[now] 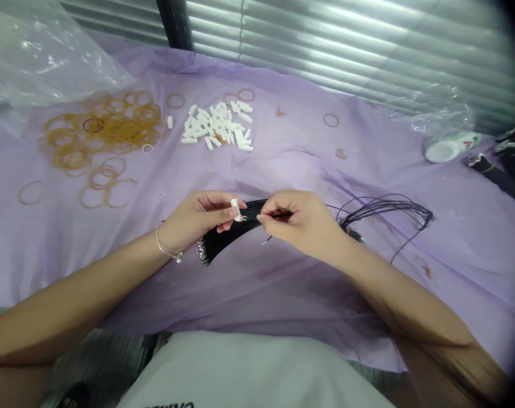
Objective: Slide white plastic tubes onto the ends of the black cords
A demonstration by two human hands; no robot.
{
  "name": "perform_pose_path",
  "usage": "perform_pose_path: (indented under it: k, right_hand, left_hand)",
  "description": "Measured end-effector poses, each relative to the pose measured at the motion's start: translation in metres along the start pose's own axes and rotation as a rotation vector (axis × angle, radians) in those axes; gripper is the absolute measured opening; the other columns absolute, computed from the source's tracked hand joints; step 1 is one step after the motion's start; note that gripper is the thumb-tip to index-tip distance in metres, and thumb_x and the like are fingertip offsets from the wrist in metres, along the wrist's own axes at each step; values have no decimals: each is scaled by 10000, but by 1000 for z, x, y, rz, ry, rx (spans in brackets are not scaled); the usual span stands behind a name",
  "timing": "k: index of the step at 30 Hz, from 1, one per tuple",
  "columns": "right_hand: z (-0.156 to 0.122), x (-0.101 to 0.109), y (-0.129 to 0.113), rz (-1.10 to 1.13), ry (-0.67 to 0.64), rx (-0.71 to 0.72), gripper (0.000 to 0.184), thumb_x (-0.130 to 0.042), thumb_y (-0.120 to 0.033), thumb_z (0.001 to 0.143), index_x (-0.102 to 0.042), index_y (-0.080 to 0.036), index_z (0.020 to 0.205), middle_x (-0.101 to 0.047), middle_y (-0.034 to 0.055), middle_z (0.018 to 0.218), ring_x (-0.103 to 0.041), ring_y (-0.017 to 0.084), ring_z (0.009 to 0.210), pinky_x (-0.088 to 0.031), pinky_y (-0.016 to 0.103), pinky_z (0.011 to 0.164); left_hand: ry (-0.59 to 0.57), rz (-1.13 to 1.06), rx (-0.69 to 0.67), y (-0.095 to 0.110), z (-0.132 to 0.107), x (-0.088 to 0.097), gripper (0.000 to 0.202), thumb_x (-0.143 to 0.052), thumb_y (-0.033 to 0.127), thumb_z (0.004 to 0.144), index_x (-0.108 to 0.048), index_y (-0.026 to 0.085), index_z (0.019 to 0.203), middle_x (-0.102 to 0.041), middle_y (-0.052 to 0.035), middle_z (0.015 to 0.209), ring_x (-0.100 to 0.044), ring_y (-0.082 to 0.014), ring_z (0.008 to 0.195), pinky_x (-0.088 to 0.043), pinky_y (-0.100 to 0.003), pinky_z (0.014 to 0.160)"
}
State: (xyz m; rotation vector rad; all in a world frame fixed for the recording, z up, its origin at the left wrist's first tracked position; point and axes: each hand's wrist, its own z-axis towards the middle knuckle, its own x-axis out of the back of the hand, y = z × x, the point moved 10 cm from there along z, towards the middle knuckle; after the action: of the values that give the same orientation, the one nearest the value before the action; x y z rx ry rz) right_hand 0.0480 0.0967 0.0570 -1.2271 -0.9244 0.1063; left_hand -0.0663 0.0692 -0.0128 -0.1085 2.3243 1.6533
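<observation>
White connector (236, 209), black wire bundle (223, 238) in both hands (300, 221)

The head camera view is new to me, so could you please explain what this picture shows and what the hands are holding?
This picture comes from a camera worn on a person's head, looking forward and down, so their own arms reach in from the bottom, above a white shirt. There is no machine here, only two bare hands. The left hand pinches a white connector with metal tips, right by a bundle of black wires. The right hand pinches at those wires, though its fingers hide exactly what they grip. On the lilac sheet lie a pile of white pieces that look like more connectors, scattered rubber bands and loops of thin black wire. Window blinds run along the far side.
</observation>
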Motion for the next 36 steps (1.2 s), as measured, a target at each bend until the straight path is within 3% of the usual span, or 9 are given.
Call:
perform_pose_path:
  k: [12, 36]
  right_hand:
    - [-2, 0, 1, -36, 16, -49, 81, -572, -138, 702, -581, -145, 622, -535, -38, 549, -447, 61, 501, -321, 186, 478]
    - [-3, 1, -3, -89, 37, 4, 93, -585, -141, 700, -577, -147, 608, -526, -39, 551, -446, 61, 509, -331, 190, 506]
  left_hand:
    - [4, 34, -24, 1, 0, 0, 125, -711, 228, 705, -709, 171, 816, -602, 8, 640, -475, -56, 508, -395, -181, 481]
    - [29, 79, -27, 3, -1, -1, 127, -716, 231, 697, -701, 165, 805, -611, 6, 647, -482, -55, 497, -412, -177, 463]
